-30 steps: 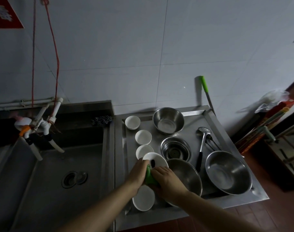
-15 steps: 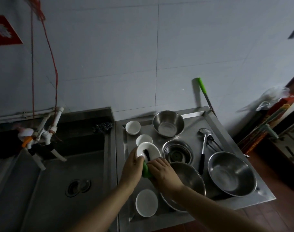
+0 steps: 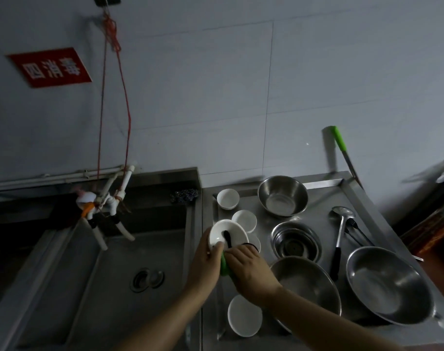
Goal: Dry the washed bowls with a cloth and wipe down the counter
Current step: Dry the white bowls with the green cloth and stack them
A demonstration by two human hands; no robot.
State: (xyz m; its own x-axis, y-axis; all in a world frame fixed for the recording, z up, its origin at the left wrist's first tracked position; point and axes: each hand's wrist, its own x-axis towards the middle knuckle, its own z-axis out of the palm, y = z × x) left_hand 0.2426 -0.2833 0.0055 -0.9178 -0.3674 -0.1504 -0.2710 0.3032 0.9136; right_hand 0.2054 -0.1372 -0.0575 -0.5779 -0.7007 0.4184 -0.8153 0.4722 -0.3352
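Note:
My left hand (image 3: 205, 262) grips a white bowl (image 3: 227, 235) by its near rim, tilted so its inside faces me, above the steel counter (image 3: 324, 196). My right hand (image 3: 251, 271) holds a green cloth (image 3: 224, 267) against the bowl's lower edge; a dark strip of it lies inside the bowl. Other white bowls stand on the counter: one at the back (image 3: 228, 198), one behind the held bowl (image 3: 245, 220), one near the front edge (image 3: 245, 315).
Steel bowls (image 3: 282, 195) (image 3: 295, 240) (image 3: 308, 287) (image 3: 386, 285) and a ladle (image 3: 341, 224) fill the counter's right side. A deep sink (image 3: 102, 282) with a drain and white taps (image 3: 107, 198) lies to the left. A green-handled knife (image 3: 342, 150) leans on the wall.
Both hands have lifted the white bowl and cloth up and farther back over the counter. The bowl is tipped more toward me. The view has tilted upward.

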